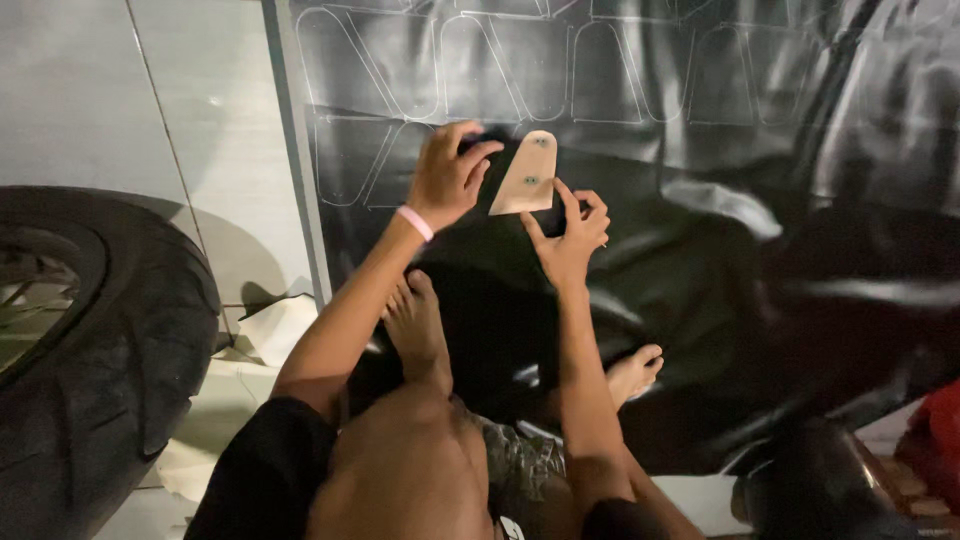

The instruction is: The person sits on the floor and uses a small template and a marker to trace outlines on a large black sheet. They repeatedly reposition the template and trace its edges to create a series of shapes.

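Observation:
A small tan template (527, 174), flat with one rounded end and two dark holes, lies on a shiny black sheet (700, 230) spread over the floor. My left hand (448, 176), with a pink band on the wrist, rests fingers spread on the sheet just left of the template, touching its edge. My right hand (572, 232) is below and right of the template, fingers curled; whether it holds something thin is unclear. Pale outlines of the same shape (500, 70) run in rows across the sheet above the template.
A black tyre (90, 370) stands at the left on pale floor tiles (110, 90). My bare feet (418, 325) rest on the sheet's near edge. Something red (938, 440) sits at the lower right. Scraps of pale paper (270, 325) lie beside the tyre.

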